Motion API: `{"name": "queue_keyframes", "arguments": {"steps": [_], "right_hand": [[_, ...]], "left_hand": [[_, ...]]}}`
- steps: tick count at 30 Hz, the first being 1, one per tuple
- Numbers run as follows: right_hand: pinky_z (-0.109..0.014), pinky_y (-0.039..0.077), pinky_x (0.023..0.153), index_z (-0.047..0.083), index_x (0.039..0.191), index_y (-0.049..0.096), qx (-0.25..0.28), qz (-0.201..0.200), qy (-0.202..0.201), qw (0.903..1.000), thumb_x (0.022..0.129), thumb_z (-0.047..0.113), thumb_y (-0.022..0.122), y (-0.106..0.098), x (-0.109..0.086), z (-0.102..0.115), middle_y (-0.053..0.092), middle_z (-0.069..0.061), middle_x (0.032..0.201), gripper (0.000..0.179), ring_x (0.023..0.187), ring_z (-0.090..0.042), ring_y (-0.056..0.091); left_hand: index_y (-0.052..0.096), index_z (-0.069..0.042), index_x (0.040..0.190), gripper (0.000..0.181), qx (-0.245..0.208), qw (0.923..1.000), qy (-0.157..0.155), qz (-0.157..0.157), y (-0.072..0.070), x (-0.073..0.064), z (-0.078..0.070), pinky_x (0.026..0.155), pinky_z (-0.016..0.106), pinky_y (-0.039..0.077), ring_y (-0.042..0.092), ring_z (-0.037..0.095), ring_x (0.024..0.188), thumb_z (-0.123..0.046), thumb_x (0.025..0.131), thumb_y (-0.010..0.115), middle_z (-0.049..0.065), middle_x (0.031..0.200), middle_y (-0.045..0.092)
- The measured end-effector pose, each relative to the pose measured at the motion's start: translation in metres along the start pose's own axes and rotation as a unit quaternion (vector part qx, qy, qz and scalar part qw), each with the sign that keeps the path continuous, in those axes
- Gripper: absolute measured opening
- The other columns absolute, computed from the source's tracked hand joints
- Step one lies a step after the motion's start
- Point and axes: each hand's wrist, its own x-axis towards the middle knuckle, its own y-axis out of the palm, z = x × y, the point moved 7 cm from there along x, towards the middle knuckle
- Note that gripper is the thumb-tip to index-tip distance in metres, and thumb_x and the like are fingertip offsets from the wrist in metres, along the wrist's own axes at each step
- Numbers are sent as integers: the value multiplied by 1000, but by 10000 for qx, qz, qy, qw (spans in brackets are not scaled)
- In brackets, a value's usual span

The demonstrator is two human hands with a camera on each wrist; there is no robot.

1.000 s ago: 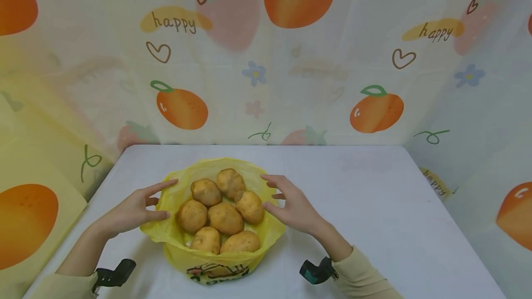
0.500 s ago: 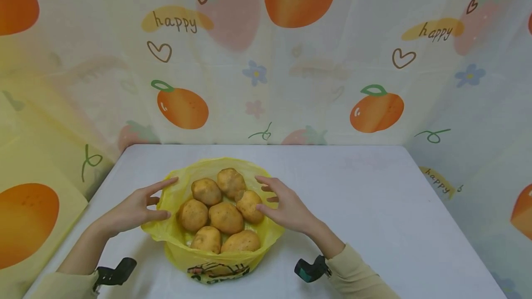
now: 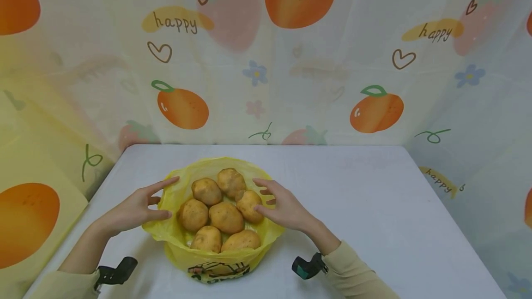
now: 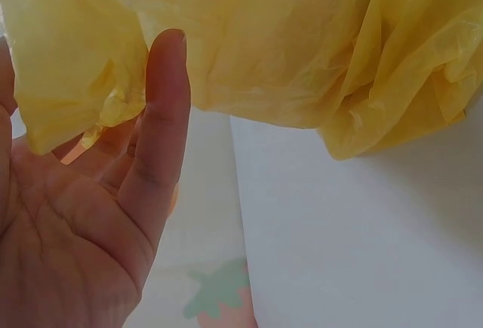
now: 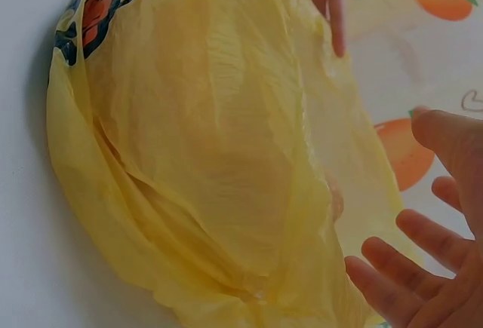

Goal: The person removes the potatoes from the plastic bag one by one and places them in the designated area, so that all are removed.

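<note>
on a smooth white table [image 3: 365, 211], seven rounded brown potatoes [image 3: 226, 218], undersides hidden, sit in a crinkled yellow plastic bag [image 3: 216, 258]; the wide-spread left hand [image 3: 130, 210] touches its rim, the right hand [image 3: 287, 206], also wide, opposite.

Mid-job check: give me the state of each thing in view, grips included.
Yellow bag: mouth open upward, rim flared
Potatoes: seven visible, unpeeled, inside the bag
Left grip: thumb and index spread, at left rim
Right grip: fingers spread at right rim, holding nothing
White table: bearing the bag
</note>
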Motion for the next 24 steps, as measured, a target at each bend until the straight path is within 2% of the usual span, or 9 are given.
{"name": "queue_keyframes", "arguments": {"steps": [9,18,24], "right_hand": [[-39,48,88,13,140,36,-48,265,260,9993,87,25,64,8,2,-13,42,-7,140,62,116,-28,52],[-37,49,87,13,140,37,-391,365,391,9978,86,30,64,13,3,-21,42,-5,139,63,114,-25,53],[-35,49,85,12,140,37,-555,410,349,9970,86,28,65,15,5,-24,43,-5,139,62,112,-25,54]], "left_hand": [[25,-20,147,80,10,10000,-50,17,0,-1,1,82,45,50,31,62,118,-24,80,70,22,151,13],[25,-20,147,80,-31,10000,5,-1,1,-1,1,82,45,50,30,63,117,-23,80,70,22,151,13],[23,-18,147,81,-354,9993,-15,107,4,0,3,74,31,53,36,56,119,-20,81,70,21,152,8]]}}
